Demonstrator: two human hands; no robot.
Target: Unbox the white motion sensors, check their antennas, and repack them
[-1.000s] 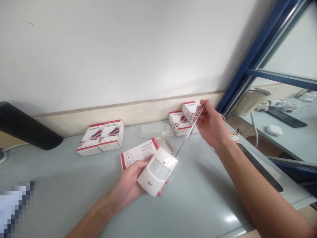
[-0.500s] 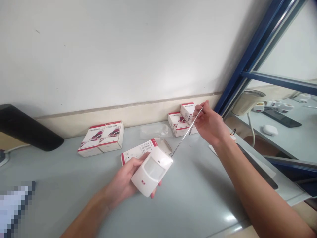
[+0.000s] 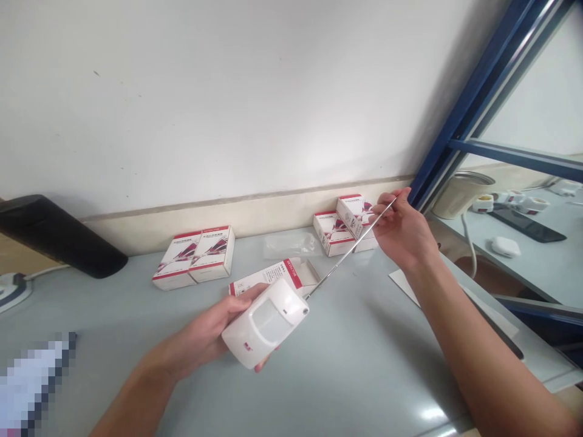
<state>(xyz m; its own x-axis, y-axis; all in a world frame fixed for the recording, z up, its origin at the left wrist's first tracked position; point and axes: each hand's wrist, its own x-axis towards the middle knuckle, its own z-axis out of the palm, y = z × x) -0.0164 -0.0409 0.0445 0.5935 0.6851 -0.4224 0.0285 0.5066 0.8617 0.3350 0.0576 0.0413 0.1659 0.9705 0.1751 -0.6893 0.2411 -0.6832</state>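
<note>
My left hand is wrapped round a white motion detector with a frosted window and a small red mark, held low over the grey table. A thin metal telescopic antenna runs from the detector's top corner up and to the right. My right hand pinches the antenna's far tip, in front of two small boxes. An opened red and white box lies flat just behind the detector.
Two red and white boxes sit side by side by the wall at left. Two more lean by the wall at right, with a clear plastic bag between. A black object lies far left. A blue frame borders another table.
The detector has dropped left and tilted flatter in my left hand. My right hand has drawn the antenna tip further right, and the antenna looks longer.
</note>
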